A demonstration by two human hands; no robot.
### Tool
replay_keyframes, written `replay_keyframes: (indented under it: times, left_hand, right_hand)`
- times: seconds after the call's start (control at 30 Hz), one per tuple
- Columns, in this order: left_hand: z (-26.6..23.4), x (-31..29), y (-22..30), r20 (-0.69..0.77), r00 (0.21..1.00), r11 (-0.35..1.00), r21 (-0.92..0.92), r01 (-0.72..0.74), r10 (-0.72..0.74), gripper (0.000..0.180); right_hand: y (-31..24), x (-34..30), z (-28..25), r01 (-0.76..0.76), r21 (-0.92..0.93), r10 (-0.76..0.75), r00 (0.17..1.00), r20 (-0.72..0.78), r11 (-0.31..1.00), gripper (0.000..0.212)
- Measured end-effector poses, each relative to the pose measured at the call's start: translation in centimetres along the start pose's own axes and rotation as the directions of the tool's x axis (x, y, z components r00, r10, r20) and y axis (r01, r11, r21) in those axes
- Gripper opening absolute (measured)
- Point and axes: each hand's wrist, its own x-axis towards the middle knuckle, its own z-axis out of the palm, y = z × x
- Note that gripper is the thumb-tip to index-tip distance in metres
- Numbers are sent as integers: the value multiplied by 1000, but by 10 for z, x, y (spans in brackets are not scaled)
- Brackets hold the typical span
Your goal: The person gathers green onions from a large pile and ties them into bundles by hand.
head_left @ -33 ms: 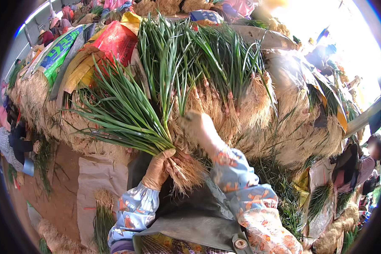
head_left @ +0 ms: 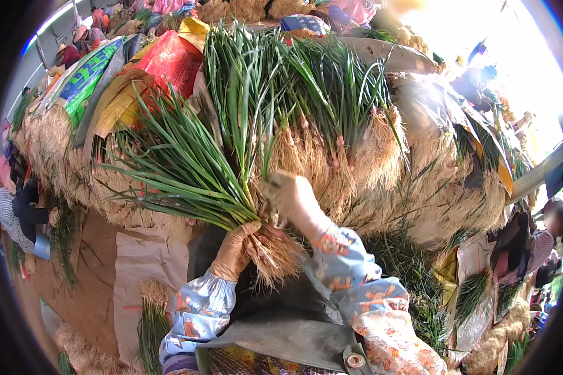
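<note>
My left hand (head_left: 234, 250) is wrapped round the base of a bunch of green garlic (head_left: 187, 175). Its long strap leaves fan out to the upper left, and the tangled pale brown roots (head_left: 272, 256) hang below the fist toward my apron. My right hand (head_left: 293, 197), its fingers curled together and a little blurred, is close beside the bunch on the right. A thin green leaf rises just above those fingers; what they pinch is hidden. Straight ahead, more green garlic (head_left: 331, 87) lies on the heap, leaves away from me and roots toward me.
The broad heap of roots (head_left: 419, 200) spans the space before me, partly covered by red sacking (head_left: 172, 62) and a green-and-white sack (head_left: 87, 81). Loose leaves (head_left: 413, 294) lie at right. A small bundle (head_left: 151, 325) lies on a pale sheet (head_left: 147, 262) at left. Other people sit around.
My right hand has shifted slightly down and right, its fingers showing more clearly. The bunch in my left hand has barely moved.
</note>
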Motion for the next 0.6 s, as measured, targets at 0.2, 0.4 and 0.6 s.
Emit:
replay_keyframes:
  times: [0.2,0.4,0.6]
  left_hand:
    - [26,-14,12,136,979,941,-323,-100,150,29]
    - [13,-33,13,131,948,878,-430,-210,291,45]
    - [19,-31,12,197,941,856,-496,-148,277,53]
  right_hand:
    - [-20,-19,4,-1,-70,-27,916,-400,998,7]
    - [-48,-7,-78,-271,-454,526,513,678,849,24]
    - [-47,40,-68,-234,-397,266,964,26,888,32]
